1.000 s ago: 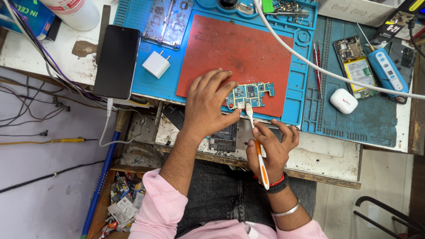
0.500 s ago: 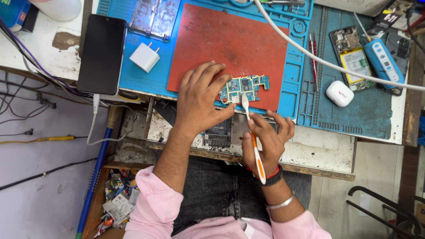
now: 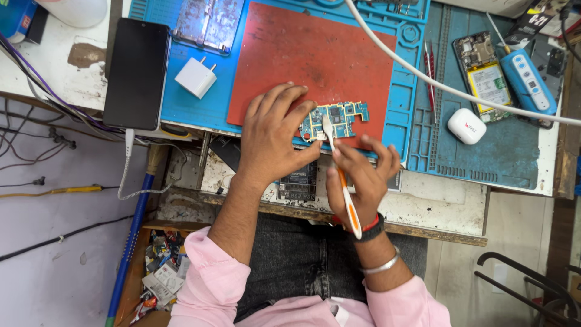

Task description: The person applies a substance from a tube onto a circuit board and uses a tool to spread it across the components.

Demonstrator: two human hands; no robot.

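Your left hand [image 3: 272, 136] pins the circuit board [image 3: 339, 120] at frame centre; your right hand [image 3: 360, 175] grips the toothbrush [image 3: 342, 181], which runs lower right to upper left with its head on the board's left end.

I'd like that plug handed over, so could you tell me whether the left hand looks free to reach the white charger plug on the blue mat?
Probably yes: the charger plug lies uncovered just beyond the left hand, though that hand is pressing on the circuit board.

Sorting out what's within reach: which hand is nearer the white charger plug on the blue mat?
Left. The left hand lies just right of the white charger plug; the right hand, holding the toothbrush, is farther right and lower.
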